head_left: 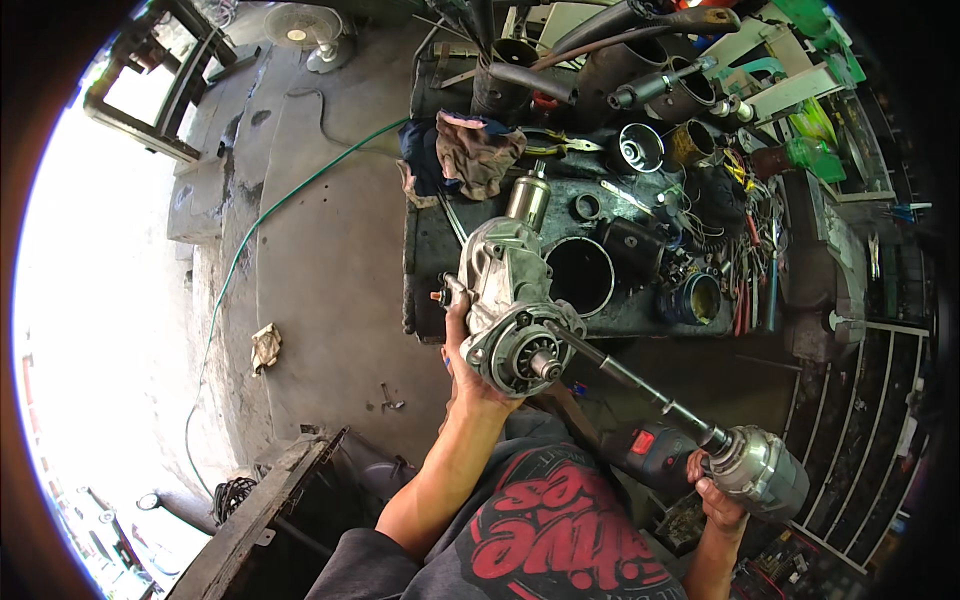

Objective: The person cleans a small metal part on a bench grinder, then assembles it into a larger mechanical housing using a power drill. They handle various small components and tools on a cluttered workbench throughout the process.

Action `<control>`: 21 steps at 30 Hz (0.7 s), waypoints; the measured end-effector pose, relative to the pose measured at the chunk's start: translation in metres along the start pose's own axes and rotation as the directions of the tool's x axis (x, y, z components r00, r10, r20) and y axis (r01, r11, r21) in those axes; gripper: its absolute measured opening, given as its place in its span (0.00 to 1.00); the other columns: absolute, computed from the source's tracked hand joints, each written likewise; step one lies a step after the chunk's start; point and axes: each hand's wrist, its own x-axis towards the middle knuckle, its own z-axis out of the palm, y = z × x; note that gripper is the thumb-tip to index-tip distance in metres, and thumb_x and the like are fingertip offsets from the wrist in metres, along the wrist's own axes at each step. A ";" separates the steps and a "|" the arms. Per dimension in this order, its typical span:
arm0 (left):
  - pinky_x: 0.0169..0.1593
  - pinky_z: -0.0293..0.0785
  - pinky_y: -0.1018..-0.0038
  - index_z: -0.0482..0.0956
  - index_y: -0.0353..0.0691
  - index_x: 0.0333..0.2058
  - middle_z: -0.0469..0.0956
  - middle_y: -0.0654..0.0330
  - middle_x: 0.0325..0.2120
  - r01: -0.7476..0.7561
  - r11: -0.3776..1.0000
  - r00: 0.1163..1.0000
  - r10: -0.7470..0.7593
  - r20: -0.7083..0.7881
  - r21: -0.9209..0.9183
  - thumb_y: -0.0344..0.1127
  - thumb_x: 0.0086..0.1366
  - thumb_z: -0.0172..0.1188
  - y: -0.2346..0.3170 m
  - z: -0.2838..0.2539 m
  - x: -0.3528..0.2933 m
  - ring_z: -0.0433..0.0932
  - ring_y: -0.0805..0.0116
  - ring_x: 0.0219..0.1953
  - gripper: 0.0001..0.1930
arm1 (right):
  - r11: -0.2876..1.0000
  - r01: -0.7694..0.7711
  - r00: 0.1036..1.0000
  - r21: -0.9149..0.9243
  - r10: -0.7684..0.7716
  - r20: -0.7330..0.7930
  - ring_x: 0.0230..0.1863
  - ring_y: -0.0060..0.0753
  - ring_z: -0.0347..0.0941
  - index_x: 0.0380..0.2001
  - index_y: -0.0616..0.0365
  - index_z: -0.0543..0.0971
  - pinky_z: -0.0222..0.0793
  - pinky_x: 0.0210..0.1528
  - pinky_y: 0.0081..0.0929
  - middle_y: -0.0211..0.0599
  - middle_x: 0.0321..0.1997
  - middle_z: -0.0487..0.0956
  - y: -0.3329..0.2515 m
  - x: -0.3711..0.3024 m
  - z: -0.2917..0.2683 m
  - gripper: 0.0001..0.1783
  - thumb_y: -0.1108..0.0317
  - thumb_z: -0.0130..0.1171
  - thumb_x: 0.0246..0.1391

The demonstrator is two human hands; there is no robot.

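Note:
My left hand (pixel 468 372) is closed around the underside of a starter motor (pixel 495 255), a silvery metal body with a round flange and a toothed pinion facing me. In my right hand (pixel 718 500) is a cordless impact wrench (pixel 768 472), gripped by its handle. A long extension bar (pixel 632 382) runs from the wrench up to the left, and its tip meets the edge of the starter's flange. Whether the tip sits on a bolt is too small to tell. The starter is held in front of the bench's near edge.
A dark workbench (pixel 625 322) carries a round open housing (pixel 580 276), a metal cup (pixel 640 148), yellow-handled pliers (pixel 560 142), a rag (pixel 478 158) and many hand tools. A green hose (pixel 262 218) crosses the floor at left. A fan (pixel 310 32) stands far left; a metal rack (pixel 870 430) is at right.

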 end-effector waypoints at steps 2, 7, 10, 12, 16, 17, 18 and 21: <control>0.50 0.87 0.53 0.82 0.43 0.59 0.88 0.52 0.46 0.012 1.000 1.000 -0.012 -0.010 -0.003 0.61 0.72 0.57 -0.001 -0.001 0.001 0.88 0.52 0.45 0.30 | 0.991 -0.054 0.997 -0.122 0.047 -0.062 0.41 0.31 0.75 0.62 0.64 0.72 0.73 0.46 0.35 0.37 0.40 0.78 0.006 -0.009 -0.010 0.33 0.73 0.69 0.52; 0.49 0.87 0.54 0.82 0.41 0.58 0.88 0.52 0.45 0.010 1.000 1.000 -0.010 -0.021 -0.001 0.63 0.70 0.58 -0.002 -0.004 0.003 0.88 0.51 0.44 0.32 | 0.820 0.033 0.995 -0.572 -0.079 -0.057 0.41 0.30 0.75 0.63 0.64 0.72 0.73 0.44 0.31 0.37 0.40 0.78 0.028 -0.023 -0.038 0.34 0.73 0.70 0.52; 0.48 0.88 0.53 0.82 0.41 0.59 0.88 0.51 0.45 0.019 1.000 1.000 -0.019 -0.019 -0.018 0.63 0.71 0.58 -0.003 -0.006 0.003 0.88 0.51 0.43 0.32 | 0.787 0.005 0.998 -0.617 -0.044 -0.049 0.42 0.30 0.76 0.63 0.63 0.72 0.74 0.43 0.29 0.36 0.41 0.79 0.035 -0.027 -0.044 0.34 0.74 0.72 0.53; 0.48 0.88 0.53 0.81 0.40 0.59 0.88 0.51 0.45 0.027 1.000 0.999 -0.028 -0.025 -0.013 0.63 0.71 0.58 -0.003 -0.006 0.002 0.89 0.51 0.43 0.32 | 0.804 -0.007 0.997 -0.595 -0.038 -0.063 0.41 0.30 0.76 0.63 0.63 0.72 0.74 0.43 0.29 0.36 0.41 0.79 0.035 -0.027 -0.044 0.34 0.74 0.72 0.53; 0.49 0.88 0.53 0.81 0.40 0.59 0.88 0.51 0.45 0.020 0.999 1.000 -0.020 0.013 -0.035 0.63 0.72 0.57 -0.004 -0.006 0.002 0.89 0.51 0.43 0.32 | 0.901 -0.007 0.991 -0.434 -0.053 -0.126 0.41 0.30 0.77 0.63 0.63 0.72 0.75 0.44 0.29 0.36 0.41 0.80 0.036 -0.023 -0.038 0.34 0.74 0.72 0.53; 0.49 0.88 0.53 0.81 0.40 0.59 0.88 0.51 0.45 0.022 0.999 1.000 -0.022 0.012 -0.043 0.63 0.72 0.57 -0.004 -0.006 0.002 0.88 0.51 0.43 0.32 | 0.906 -0.005 0.990 -0.424 -0.055 -0.129 0.41 0.30 0.77 0.63 0.63 0.72 0.75 0.44 0.29 0.36 0.41 0.80 0.036 -0.021 -0.037 0.34 0.74 0.72 0.53; 0.49 0.88 0.53 0.81 0.40 0.59 0.88 0.51 0.45 0.027 0.999 0.999 -0.026 0.026 -0.046 0.63 0.72 0.56 -0.005 -0.005 0.002 0.88 0.51 0.44 0.32 | 0.910 -0.003 0.990 -0.414 -0.057 -0.132 0.41 0.30 0.77 0.63 0.63 0.72 0.75 0.44 0.29 0.36 0.41 0.80 0.036 -0.020 -0.036 0.34 0.74 0.72 0.53; 0.49 0.88 0.53 0.81 0.39 0.59 0.88 0.50 0.45 0.025 0.998 1.000 -0.024 0.016 -0.055 0.63 0.72 0.56 -0.005 -0.003 0.001 0.88 0.51 0.44 0.33 | 0.881 0.012 0.993 -0.472 -0.066 -0.098 0.41 0.30 0.77 0.63 0.63 0.73 0.75 0.44 0.29 0.37 0.42 0.80 0.033 -0.019 -0.036 0.33 0.75 0.72 0.53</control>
